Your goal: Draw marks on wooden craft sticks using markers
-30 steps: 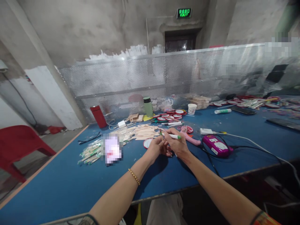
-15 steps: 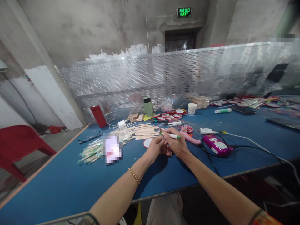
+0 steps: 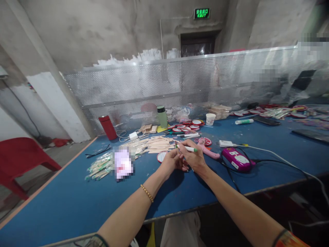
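Both my hands meet over the blue table (image 3: 77,202), just in front of a pile of flat wooden sticks (image 3: 158,143). My right hand (image 3: 194,157) is closed round a white marker with a green cap (image 3: 189,149), tip pointing left. My left hand (image 3: 172,163) is curled in a pinch beside it, fingers against the right hand, holding a small thing I cannot make out. A round red-and-white disc (image 3: 161,156) lies just left of the left hand.
A pink glue gun (image 3: 208,151) and a magenta device (image 3: 238,159) with black cables lie to the right. Packets of sticks (image 3: 99,167), a red flask (image 3: 108,127), a green bottle (image 3: 162,117), a white cup (image 3: 210,119), red discs (image 3: 186,127) and a perforated metal screen (image 3: 180,82) stand behind. A red chair (image 3: 20,157) is at left.
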### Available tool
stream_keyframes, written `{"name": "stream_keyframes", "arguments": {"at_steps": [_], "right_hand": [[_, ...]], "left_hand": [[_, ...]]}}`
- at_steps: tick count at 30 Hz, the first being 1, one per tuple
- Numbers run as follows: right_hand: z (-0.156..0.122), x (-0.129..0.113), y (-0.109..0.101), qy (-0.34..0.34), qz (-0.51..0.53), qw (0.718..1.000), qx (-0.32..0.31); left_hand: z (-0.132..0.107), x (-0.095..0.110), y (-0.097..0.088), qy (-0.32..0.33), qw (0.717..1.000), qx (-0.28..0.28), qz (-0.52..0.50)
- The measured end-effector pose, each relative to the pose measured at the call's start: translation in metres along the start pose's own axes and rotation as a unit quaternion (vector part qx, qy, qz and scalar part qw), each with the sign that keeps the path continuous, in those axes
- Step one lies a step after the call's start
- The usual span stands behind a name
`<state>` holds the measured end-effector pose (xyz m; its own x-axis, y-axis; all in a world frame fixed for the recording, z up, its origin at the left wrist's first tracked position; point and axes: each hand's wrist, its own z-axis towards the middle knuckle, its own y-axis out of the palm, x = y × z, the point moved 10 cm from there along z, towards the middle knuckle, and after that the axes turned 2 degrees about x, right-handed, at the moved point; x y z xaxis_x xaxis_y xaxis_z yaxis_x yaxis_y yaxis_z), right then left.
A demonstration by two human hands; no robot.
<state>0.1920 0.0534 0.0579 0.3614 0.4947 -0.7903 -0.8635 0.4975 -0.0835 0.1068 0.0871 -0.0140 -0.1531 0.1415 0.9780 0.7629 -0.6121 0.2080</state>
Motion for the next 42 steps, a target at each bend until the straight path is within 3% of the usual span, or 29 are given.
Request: {"name": "stream_keyframes", "arguments": {"at_steps": [13,28,42], "right_hand": [[0.001,-0.002,-0.004,0.002,0.010,1.000,0.012],[-0.006,0.013,0.005,0.054,0.033,0.998,-0.027],[-0.006,0.015,0.006,0.045,0.009,0.999,-0.026]], "left_hand": [[0.000,0.000,0.000,-0.002,1.000,-0.005,-0.004],[0.004,-0.005,-0.004,0.002,1.000,0.007,-0.006],[0.005,-0.006,-0.004,0.005,1.000,0.005,-0.008]]}}
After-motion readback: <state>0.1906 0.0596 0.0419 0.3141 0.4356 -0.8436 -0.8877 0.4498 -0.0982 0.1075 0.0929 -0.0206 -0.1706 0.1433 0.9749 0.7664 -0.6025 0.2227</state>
